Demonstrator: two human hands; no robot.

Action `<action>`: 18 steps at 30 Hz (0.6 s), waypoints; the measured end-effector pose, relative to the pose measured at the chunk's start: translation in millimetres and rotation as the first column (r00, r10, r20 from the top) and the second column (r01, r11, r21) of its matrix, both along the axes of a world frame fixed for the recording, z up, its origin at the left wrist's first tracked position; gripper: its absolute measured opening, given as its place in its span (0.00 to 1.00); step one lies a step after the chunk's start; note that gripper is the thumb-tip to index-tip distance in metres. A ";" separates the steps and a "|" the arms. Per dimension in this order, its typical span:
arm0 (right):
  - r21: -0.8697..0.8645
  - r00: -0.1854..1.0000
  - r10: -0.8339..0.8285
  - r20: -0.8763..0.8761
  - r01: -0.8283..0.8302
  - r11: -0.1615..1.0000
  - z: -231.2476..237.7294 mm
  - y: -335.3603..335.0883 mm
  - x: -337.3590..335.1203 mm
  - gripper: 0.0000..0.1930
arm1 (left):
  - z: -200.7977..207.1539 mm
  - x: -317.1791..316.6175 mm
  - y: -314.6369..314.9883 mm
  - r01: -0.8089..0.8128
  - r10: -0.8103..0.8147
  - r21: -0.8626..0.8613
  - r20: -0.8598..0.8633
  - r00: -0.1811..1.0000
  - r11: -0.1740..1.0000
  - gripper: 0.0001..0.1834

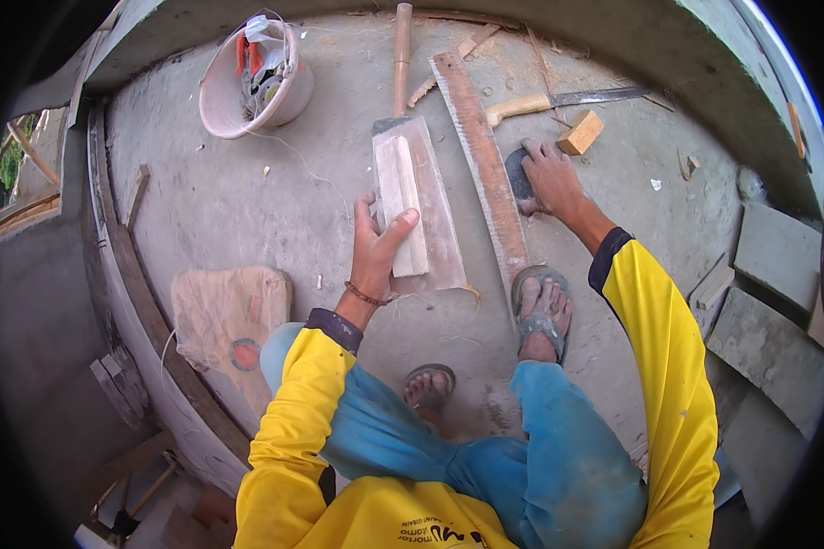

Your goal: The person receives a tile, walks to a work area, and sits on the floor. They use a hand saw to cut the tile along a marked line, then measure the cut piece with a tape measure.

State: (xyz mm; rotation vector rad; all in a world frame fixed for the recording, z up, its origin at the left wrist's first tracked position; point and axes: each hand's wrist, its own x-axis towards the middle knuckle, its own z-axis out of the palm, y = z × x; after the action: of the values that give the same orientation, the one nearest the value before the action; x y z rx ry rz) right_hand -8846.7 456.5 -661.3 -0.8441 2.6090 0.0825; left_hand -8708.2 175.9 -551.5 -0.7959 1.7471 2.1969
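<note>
My left hand (380,242) is closed round the edge of a pale wooden strip (401,192), thumb on top. Beneath the strip is a flat, brownish rectangular plate (439,224); whether they are joined I cannot tell. A round wooden handle (401,59) extends beyond the plate's dark far end. My right hand (552,178) reaches to the floor, fingers curled over a dark rounded object (519,174), its kind unclear. Between my hands lies a long rusty saw blade (479,142) with a toothed edge. A small wooden block (580,133) sits just past my right hand.
A machete (558,99) with a wooden handle lies beyond the block. At the far left a whitish bucket (293,96) holds red-handled tools. A brown paper sack (229,306) rests near my left knee. Grey slabs (769,343) are stacked at right. Low concrete walls border the floor.
</note>
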 end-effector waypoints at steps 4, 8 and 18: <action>-0.110 0.997 -0.071 0.001 0.071 0.991 -6.1 15.3 26.3 0.34 | 6.4 0.9 7.8 0.046 -0.046 0.056 0.009 0.999 0.997 0.35; -0.205 0.989 -0.126 -0.083 0.107 0.973 -8.5 17.9 30.4 0.23 | 0.6 4.1 4.3 0.117 -0.116 -0.012 0.049 0.992 0.993 0.29; -0.668 0.626 -0.381 0.680 0.744 0.031 75.3 3.6 32.2 0.11 | -10.7 5.6 13.6 0.174 -0.170 -0.100 0.048 0.984 0.980 0.28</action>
State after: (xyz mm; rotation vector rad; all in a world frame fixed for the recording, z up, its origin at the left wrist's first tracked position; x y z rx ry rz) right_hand -8814.5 460.1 -586.0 0.1344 2.2085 -1.8525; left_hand -8702.6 189.4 -562.1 -0.6773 1.8492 1.9806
